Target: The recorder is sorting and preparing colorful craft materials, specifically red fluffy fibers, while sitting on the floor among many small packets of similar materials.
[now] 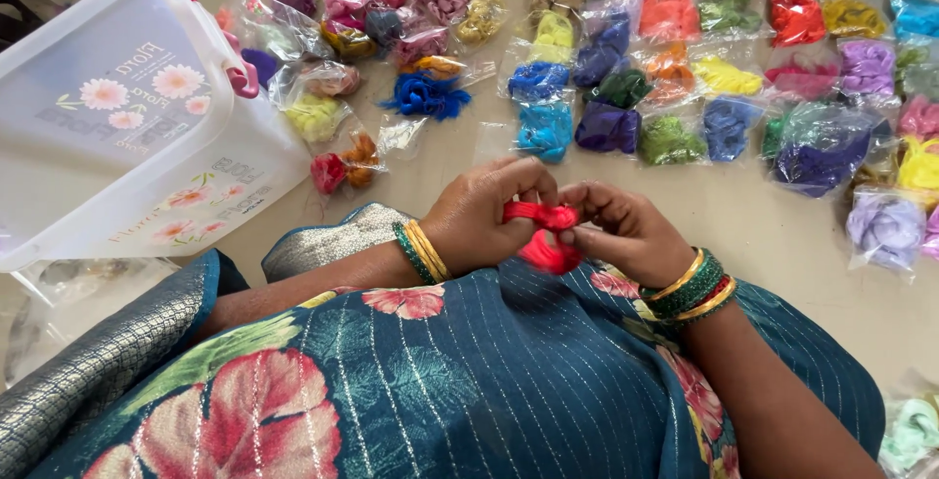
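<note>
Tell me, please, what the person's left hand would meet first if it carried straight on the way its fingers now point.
The left hand points rightward, fingers pinching the red thread bundle. Straight on, it would press into the right hand, which grips the same bundle; they look nearly touching, though depth is unclear.

There is a single view, from a camera worn on the person's head. It looks steeply down and a little forward over the lap, so the teal flowered dress fills the bottom of the frame, very near the lens. Both hands sit close, just below the middle. Beyond them the floor stretches to the top edge, where small bags of coloured thread lie further off. A white plastic box is cut off at the left edge.
</note>
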